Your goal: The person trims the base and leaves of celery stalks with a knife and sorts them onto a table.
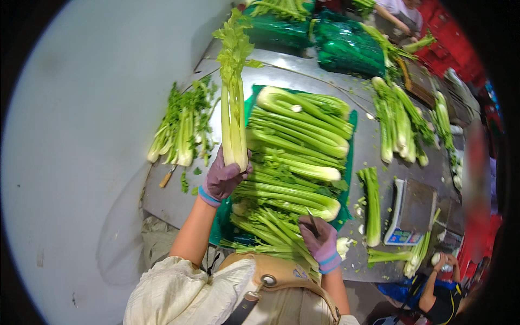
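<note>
My left hand (226, 175), in a purple glove, grips a pale celery head (233, 122) by its base. The stalks stand up from the fist, with yellow-green leaves at the far end. In my right hand (319, 239), also gloved, is a small knife (312, 221); its short blade points away from me and most of the handle is hidden. Between and beyond both hands, celery heads (300, 122) lie stacked crosswise on a green plastic bag (352, 134). Looser celery stalks (268, 227) cover the stack's near end, close to my right hand.
Trimmed celery (183, 134) and a wooden-handled tool (165, 179) lie left on the metal table (174, 207). A scale (412, 211), a celery bunch (371, 207) and more celery (402, 122) are on the right. Green bags (349, 48) stand behind. Other people work far right and at the back.
</note>
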Tool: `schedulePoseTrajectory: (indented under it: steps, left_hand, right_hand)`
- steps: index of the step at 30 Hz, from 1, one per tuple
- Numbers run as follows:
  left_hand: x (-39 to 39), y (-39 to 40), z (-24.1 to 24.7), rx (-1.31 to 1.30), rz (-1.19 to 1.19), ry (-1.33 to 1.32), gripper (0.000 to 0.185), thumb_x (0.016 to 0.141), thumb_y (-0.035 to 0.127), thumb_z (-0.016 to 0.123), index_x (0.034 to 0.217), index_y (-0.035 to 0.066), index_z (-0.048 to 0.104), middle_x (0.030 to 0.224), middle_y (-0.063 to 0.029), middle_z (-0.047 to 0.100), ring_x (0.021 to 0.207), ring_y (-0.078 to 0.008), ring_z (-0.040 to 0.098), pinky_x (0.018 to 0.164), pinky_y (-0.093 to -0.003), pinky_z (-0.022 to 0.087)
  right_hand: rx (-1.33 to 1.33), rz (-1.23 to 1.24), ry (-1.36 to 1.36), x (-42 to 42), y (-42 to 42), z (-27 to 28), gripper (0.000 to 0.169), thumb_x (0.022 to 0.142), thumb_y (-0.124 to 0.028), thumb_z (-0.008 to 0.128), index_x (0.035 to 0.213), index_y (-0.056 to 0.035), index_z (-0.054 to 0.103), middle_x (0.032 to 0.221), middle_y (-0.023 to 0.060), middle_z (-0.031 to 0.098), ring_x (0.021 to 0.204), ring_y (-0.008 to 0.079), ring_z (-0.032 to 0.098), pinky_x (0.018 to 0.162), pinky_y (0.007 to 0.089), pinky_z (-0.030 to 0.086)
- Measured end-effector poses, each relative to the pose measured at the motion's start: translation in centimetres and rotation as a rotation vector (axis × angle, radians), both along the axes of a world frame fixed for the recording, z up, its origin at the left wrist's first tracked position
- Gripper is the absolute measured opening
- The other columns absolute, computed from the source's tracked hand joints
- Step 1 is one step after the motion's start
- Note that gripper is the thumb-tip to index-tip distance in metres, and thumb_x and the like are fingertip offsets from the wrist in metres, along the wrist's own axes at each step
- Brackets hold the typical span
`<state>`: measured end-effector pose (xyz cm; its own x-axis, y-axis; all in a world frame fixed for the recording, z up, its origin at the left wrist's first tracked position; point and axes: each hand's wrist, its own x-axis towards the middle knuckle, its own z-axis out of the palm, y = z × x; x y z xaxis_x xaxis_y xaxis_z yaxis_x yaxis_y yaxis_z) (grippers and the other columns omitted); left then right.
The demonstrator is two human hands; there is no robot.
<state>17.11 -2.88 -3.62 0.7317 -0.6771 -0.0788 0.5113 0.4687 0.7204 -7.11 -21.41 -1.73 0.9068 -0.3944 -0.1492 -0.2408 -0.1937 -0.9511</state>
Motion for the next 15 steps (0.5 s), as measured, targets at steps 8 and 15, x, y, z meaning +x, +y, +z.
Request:
schedulePoseTrajectory:
  steps: [8,15]
  left_hand:
    - [-8.0,-7.4,1.7,0.169,-0.169,-0.082,0.074,0.070,0.014,0.067,0.134,0.007,0.030,0.102,-0.0080,0.053,0.084,-0.0191,0.059,0.070,-0.0297,0.050]
    - [-13.3,-10.7,-1.5,0.468,-0.322,-0.934,0.083,0.077,0.007,0.065,0.144,0.001,0.015,0.133,-0.0205,0.042,0.117,-0.0305,0.049,0.097,-0.0364,0.041]
  right_hand:
    - [0.401,-0.374,-0.158,1.4,-1.1,0.8,0.025,0.082,-0.008,0.068,0.105,0.0013,0.064,0.094,0.0046,0.065,0.079,0.0082,0.057,0.070,0.0226,0.046]
    - [-0.052,-0.409,-0.075,2.3,-3.9,-1.9,0.071,0.068,-0.023,0.080,0.129,-0.0035,0.050,0.112,0.0092,0.060,0.093,0.0159,0.057,0.079,0.0277,0.047]
